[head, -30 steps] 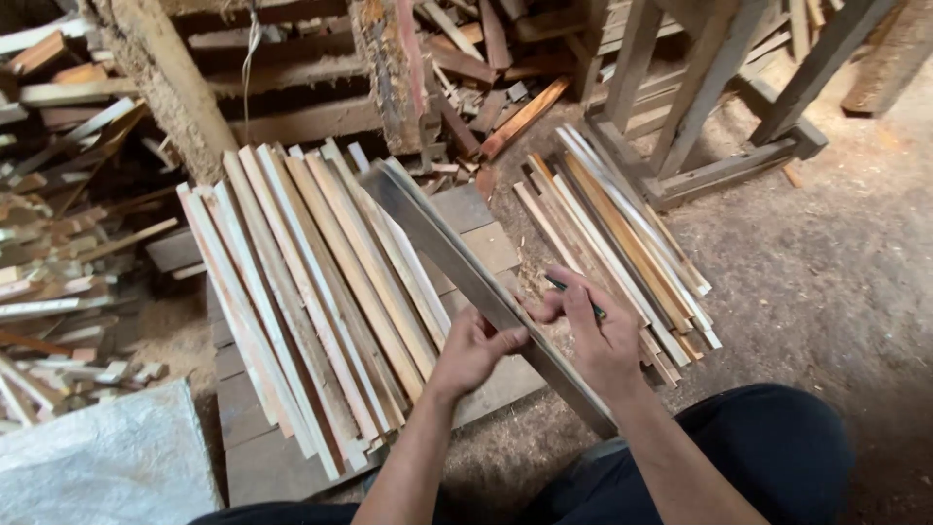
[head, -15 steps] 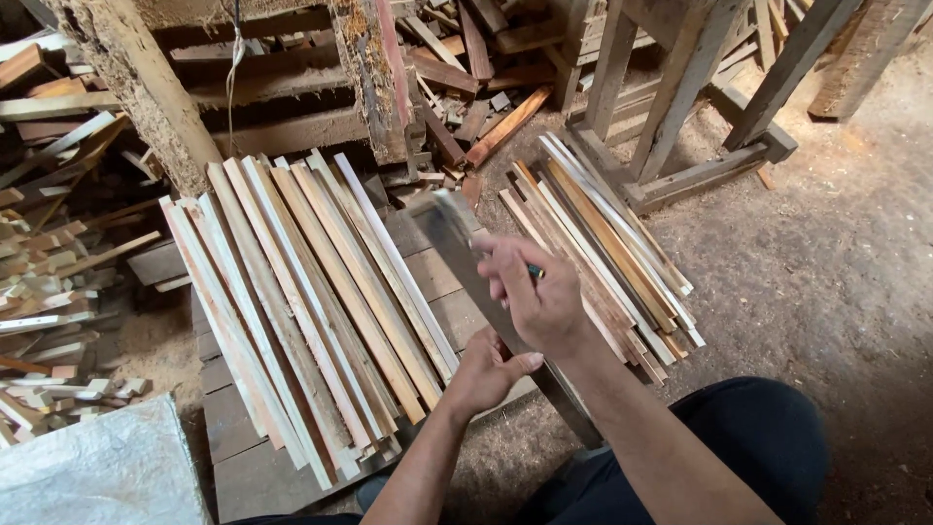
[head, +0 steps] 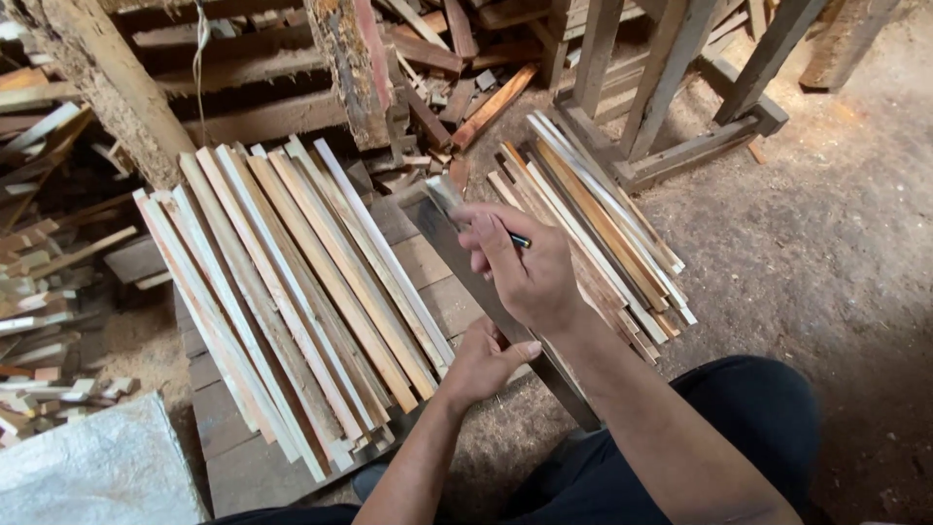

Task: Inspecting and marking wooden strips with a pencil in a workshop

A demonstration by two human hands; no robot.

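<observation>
Grey wooden strip (head: 466, 262) under pencil-holding right hand (head: 525, 272), left hand (head: 481, 365).

Row of pale wooden slats (head: 292, 292): laid side by side on a low pallet of grey boards (head: 233, 457), left of centre. Second bundle of mixed brown and pale slats (head: 593, 224): on the dirt floor (head: 826, 253), right of centre. Heap of offcuts and short sticks (head: 44, 292): far left. Rough timber post (head: 107, 87): upper left. Wooden frame legs (head: 671, 87): upper right. Grey crinkled sheet (head: 92, 467): lower left corner.
</observation>
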